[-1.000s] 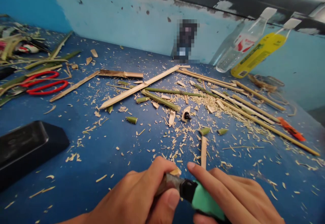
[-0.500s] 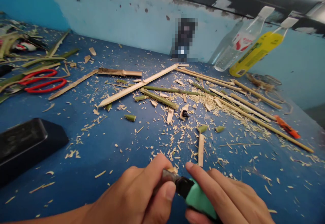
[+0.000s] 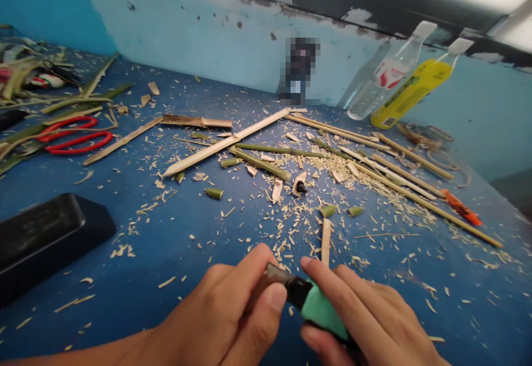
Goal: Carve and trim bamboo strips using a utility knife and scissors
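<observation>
My right hand [image 3: 369, 310] is closed around the green-and-black handle [image 3: 324, 310] of a knife, index finger stretched along its top. The short grey blade [image 3: 277, 273] points left and rests between the thumb and forefinger of my left hand [image 3: 233, 305]. That left hand is closed on a brownish piece of bamboo [image 3: 258, 293], mostly hidden by the fingers. Just beyond the hands lies a flat bamboo strip [image 3: 326, 241] among pale shavings [image 3: 291, 227].
Bamboo sticks [image 3: 228, 142] and offcuts lie across the blue table [image 3: 166, 244]. Red-handled scissors [image 3: 78, 142] and a black box-like device [image 3: 54, 238] are left. An orange cutter [image 3: 461, 206], a clear bottle [image 3: 378, 92] and a yellow-labelled bottle [image 3: 415, 94] stand or lie right.
The pale chip that showed above the blade is no longer visible. Both hands keep their hold, with the blade slightly higher in view. The camera view has shifted a little.
</observation>
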`<state>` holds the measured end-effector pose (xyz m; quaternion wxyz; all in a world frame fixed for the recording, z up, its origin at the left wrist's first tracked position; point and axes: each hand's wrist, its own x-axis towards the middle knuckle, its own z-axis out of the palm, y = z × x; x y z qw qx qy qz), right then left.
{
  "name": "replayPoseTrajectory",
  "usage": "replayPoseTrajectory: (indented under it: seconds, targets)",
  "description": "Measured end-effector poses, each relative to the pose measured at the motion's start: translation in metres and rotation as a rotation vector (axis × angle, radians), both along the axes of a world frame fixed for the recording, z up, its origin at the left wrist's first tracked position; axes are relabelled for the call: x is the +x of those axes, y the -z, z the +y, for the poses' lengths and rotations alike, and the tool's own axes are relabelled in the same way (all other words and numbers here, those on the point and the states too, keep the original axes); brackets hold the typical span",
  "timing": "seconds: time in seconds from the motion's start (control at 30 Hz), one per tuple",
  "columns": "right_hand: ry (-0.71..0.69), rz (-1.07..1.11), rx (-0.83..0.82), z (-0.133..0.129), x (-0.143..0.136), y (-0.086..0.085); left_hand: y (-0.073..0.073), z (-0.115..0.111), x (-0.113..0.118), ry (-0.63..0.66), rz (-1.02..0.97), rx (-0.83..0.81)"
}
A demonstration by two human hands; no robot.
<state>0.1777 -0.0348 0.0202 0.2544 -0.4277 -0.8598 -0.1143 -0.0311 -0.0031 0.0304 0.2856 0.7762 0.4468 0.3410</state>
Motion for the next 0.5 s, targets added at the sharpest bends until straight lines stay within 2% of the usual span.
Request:
replayPoseTrajectory:
  seconds: [0.2,0.3,0.5]
  targets:
    - [-0.053,-0.011,-0.159,0.005,0.002,-0.012,0.001,0.017,-0.008,0.198,-0.010,-0.208]
    - [-0.043,-0.011,-0.227,0.004,0.003,-0.017,0.004,0.019,-0.010,0.326,-0.012,-0.221]
    - [-0.066,0.001,-0.295,0.004,0.004,-0.023,0.002,0.010,-0.011,0.319,0.060,-0.129]
